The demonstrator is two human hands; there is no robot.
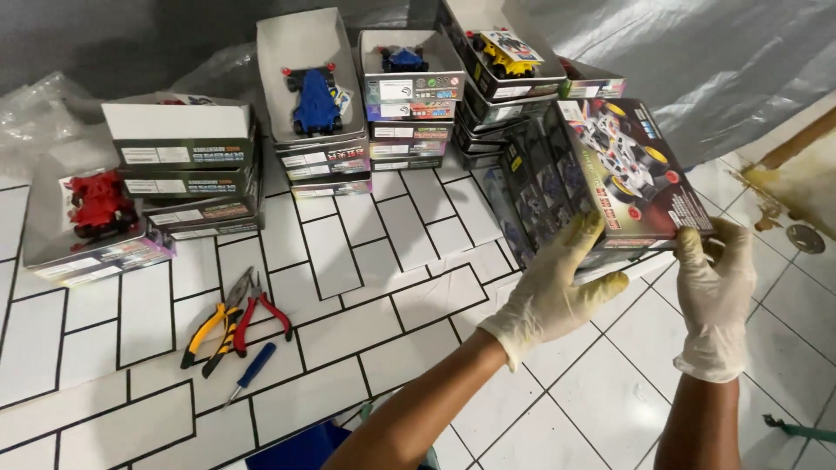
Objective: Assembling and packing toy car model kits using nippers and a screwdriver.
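Both my hands wear pale latex gloves. My left hand [553, 292] grips the near left edge of a dark toy-car box [623, 170] with a white race car pictured on its lid. My right hand [716, 296] holds the same box at its near right corner. The box is tilted up over a row of similar dark boxes [531, 196] that lean on edge on the floor.
Stacks of toy-car boxes line the back: a red car [100, 204] at left, a blue car [315, 100], a small blue car [405, 59] and a yellow car [509, 54]. Yellow pliers [209, 326], red pliers [259, 313] and a blue screwdriver [252, 370] lie on the white tiled floor. A floor drain [805, 238] sits at right.
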